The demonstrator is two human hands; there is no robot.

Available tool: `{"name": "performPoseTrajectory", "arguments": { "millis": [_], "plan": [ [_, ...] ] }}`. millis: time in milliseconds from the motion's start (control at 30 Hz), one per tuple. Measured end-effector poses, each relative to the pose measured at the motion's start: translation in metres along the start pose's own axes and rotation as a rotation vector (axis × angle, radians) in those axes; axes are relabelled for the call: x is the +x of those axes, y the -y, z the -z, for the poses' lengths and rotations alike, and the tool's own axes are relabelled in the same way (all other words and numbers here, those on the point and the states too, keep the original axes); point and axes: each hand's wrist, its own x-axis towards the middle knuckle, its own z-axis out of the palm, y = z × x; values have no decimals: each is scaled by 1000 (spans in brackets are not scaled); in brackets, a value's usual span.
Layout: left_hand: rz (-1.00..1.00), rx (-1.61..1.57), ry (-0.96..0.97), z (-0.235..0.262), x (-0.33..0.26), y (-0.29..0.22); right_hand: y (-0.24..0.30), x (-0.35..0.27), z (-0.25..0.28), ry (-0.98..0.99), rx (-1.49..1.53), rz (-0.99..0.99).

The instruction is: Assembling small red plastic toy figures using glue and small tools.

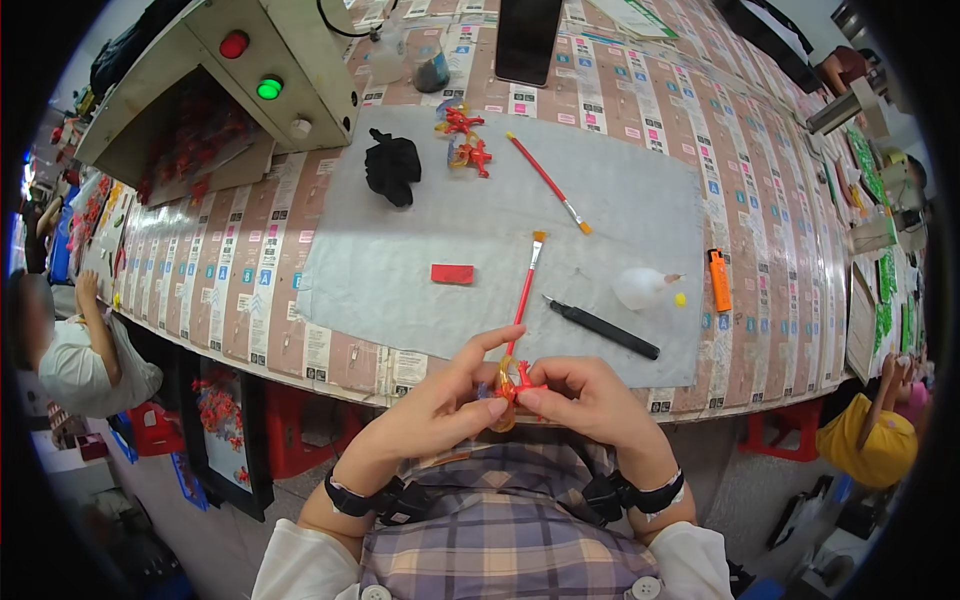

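At the near edge of the table, both my hands pinch one small red figurine (pixel 511 384) with translucent yellow parts. My left hand (pixel 450 393) has its thumb on the figurine, its index finger stretched above it. From the other side my right hand (pixel 590 398) grips it between thumb and fingers. Just beyond lies a red-handled brush (pixel 527 288), bristles pointing away. To its right rests a black craft knife (pixel 605 328), and farther right a white squeeze bottle (pixel 640 288) with a thin tip. A red block (pixel 452 274) sits left of the brush.
On the grey cloth (pixel 420 235) lie a second brush (pixel 549 183), a black crumpled cloth (pixel 392 167) and two more red figurines (pixel 470 156). An orange lighter (pixel 719 280) is at the right. A metal box (pixel 290 60) with lit buttons stands back left; a phone (pixel 527 40) is at the back.
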Motion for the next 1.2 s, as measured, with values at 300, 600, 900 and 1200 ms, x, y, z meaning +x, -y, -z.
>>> {"name": "performPoseTrajectory", "arguments": {
  "millis": [300,600,900,1200],
  "plan": [
    [114,36,-76,6,4,4,-8,5,4,-69,26,-40],
    [157,360,-62,13,11,16,-18,10,9,6,-42,-72],
    [139,393,-83,18,15,26,-21,16,15,61,-36,-122],
    [212,311,-30,28,24,30,-16,21,16,55,-336,-64]
  ]
}}
